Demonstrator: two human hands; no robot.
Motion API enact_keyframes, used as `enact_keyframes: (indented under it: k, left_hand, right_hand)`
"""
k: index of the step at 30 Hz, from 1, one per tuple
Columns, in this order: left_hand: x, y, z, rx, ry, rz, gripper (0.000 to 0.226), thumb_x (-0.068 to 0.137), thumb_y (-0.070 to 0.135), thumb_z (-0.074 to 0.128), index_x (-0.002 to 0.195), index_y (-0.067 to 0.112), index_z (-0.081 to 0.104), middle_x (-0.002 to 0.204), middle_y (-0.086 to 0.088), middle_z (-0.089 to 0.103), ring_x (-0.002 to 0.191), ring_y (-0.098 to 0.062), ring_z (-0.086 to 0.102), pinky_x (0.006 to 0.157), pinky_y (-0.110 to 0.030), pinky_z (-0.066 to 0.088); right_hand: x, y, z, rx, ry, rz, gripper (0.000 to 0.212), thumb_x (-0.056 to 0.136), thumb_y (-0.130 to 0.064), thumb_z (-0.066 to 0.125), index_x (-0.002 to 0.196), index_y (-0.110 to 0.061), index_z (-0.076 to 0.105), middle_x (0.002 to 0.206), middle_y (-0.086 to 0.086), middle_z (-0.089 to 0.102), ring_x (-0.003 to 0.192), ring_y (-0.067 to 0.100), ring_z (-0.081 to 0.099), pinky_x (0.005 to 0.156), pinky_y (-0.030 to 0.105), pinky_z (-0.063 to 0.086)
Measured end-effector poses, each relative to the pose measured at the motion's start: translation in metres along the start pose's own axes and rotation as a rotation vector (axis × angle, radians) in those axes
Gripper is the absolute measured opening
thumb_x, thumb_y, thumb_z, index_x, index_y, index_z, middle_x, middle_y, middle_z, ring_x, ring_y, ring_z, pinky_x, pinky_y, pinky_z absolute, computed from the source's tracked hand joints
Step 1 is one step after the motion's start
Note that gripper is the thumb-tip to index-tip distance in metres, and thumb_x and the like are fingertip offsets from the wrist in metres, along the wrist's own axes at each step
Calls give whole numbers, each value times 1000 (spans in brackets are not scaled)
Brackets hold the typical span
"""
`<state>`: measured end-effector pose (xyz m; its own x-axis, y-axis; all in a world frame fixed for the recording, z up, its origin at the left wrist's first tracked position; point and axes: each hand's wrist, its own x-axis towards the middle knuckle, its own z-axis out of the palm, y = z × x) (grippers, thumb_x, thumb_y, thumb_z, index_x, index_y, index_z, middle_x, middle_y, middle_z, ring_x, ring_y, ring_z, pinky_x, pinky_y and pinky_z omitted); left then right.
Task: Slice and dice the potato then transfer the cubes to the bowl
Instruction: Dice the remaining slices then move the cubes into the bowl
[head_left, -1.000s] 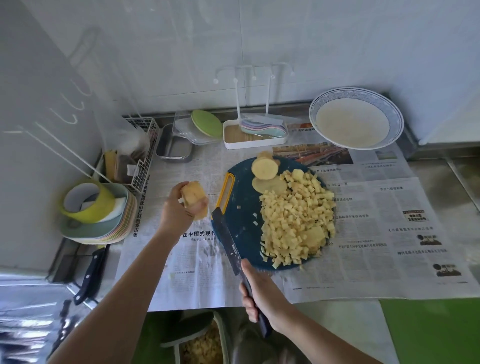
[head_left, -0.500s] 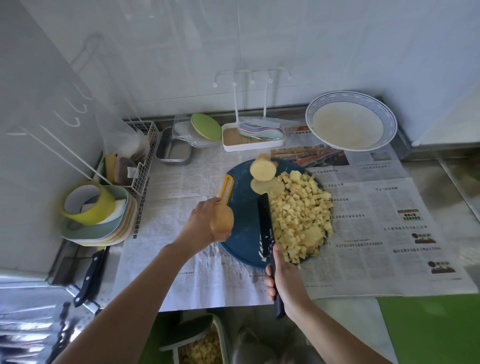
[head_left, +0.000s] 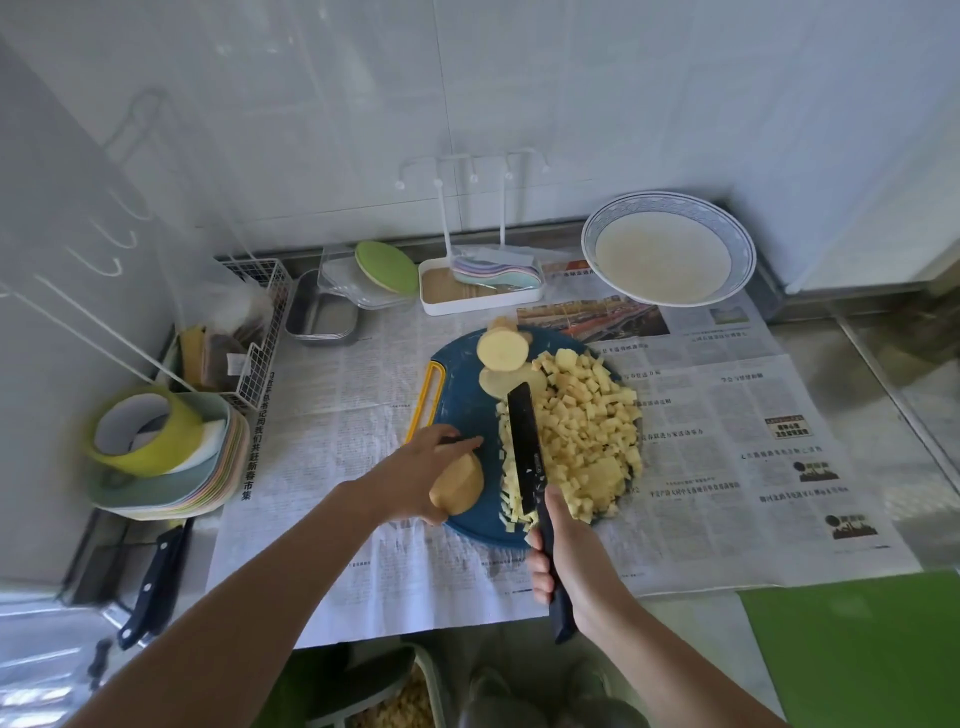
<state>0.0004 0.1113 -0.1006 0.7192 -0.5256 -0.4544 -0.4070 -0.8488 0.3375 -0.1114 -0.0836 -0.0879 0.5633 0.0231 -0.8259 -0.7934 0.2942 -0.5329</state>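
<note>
A round blue cutting board (head_left: 465, 400) with a yellow handle lies on newspaper. A heap of potato cubes (head_left: 589, 431) covers its right half. A cut potato half (head_left: 503, 351) and a slice sit at its far edge. My left hand (head_left: 410, 478) holds a potato piece (head_left: 458, 486) down on the board's near left part. My right hand (head_left: 563, 556) grips a dark knife (head_left: 524, 449), its blade lying along the left side of the cube heap. A wide blue-rimmed bowl (head_left: 667, 249) stands at the back right.
Newspaper (head_left: 727, 441) covers the counter. Stacked plates with a yellow-green cup (head_left: 150, 441) sit at the left, a wire basket (head_left: 244, 338) behind them. A metal tin (head_left: 322, 317), a green lid and a spoon rack (head_left: 480, 283) line the wall. Another knife (head_left: 153, 582) lies front left.
My left hand brought the potato piece from above the newspaper down onto the board. My right hand swung the knife right, against the cube heap.
</note>
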Motion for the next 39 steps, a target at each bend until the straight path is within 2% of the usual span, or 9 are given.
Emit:
enact_keyframes:
  k: [4, 8, 13, 18, 21, 26, 29, 34, 39]
  left_hand:
    - [-6, 18, 11, -10, 160, -263, 120, 69, 58, 76, 153, 16, 1, 149, -9, 17, 137, -29, 21, 108, -43, 35]
    - [-6, 29, 30, -138, 303, -433, 108, 75, 56, 71, 151, 12, 8, 146, -9, 26, 133, -27, 30, 107, -41, 33]
    - [-2, 14, 25, -184, 253, -278, 106, 74, 38, 80, 152, 15, 13, 148, -4, 27, 136, -24, 26, 110, -39, 32]
    - [-3, -9, 2, -179, 57, -75, 106, 73, 27, 82, 152, 24, 12, 155, 1, 22, 141, -17, 23, 112, -28, 25]
    - [-4, -4, 5, -239, 94, -180, 113, 70, 27, 84, 153, 17, 8, 156, -7, 14, 141, -24, 21, 114, -34, 27]
    - [-9, 31, 37, -307, 336, -514, 110, 77, 41, 76, 151, 6, 2, 147, -14, 25, 134, -31, 26, 107, -39, 31]
    - [-6, 31, 48, -331, 439, -497, 106, 83, 43, 70, 151, 4, -1, 150, -13, 23, 135, -30, 24, 109, -36, 26]
    - [-8, 12, 42, -319, 380, -305, 106, 81, 38, 74, 152, 8, 1, 155, -7, 19, 138, -26, 20, 110, -31, 22]
    - [-5, 21, 50, -420, 378, -295, 98, 88, 33, 64, 151, 8, -6, 154, -12, 7, 140, -28, 8, 113, -40, 21]
  right_hand:
    - [-6, -4, -16, 10, -13, -35, 61, 88, -68, 40, 59, -15, 45, 46, 0, 38, 36, 14, 32, 39, 22, 27]
    - [-11, -8, -27, -32, -38, -88, 61, 89, -66, 40, 59, -14, 46, 47, 1, 38, 37, 14, 32, 38, 22, 28]
    - [-10, -4, -17, -204, -124, -205, 57, 92, -61, 42, 60, -14, 45, 50, 3, 38, 40, 16, 32, 40, 26, 31]
    - [11, 6, 3, -482, -23, -367, 62, 96, -59, 34, 62, -8, 44, 49, 8, 34, 36, 18, 32, 41, 30, 29]
    - [24, 11, 11, -576, 34, -380, 64, 98, -57, 31, 59, -8, 42, 47, 6, 34, 33, 15, 33, 41, 30, 29]
    - [35, 18, 24, -645, 53, -420, 55, 100, -51, 31, 55, -20, 33, 46, 1, 30, 35, 12, 28, 45, 39, 27]
    - [36, 30, 30, -643, 48, -403, 62, 98, -56, 31, 49, -18, 28, 38, -6, 25, 34, 10, 27, 47, 35, 24]
    - [29, 41, 26, -707, 55, -392, 65, 95, -60, 26, 47, -17, 30, 33, -3, 30, 30, 11, 31, 45, 32, 27]
    - [19, 44, 26, -756, 49, -418, 63, 98, -55, 26, 50, -15, 34, 32, -3, 35, 31, 11, 37, 49, 33, 35]
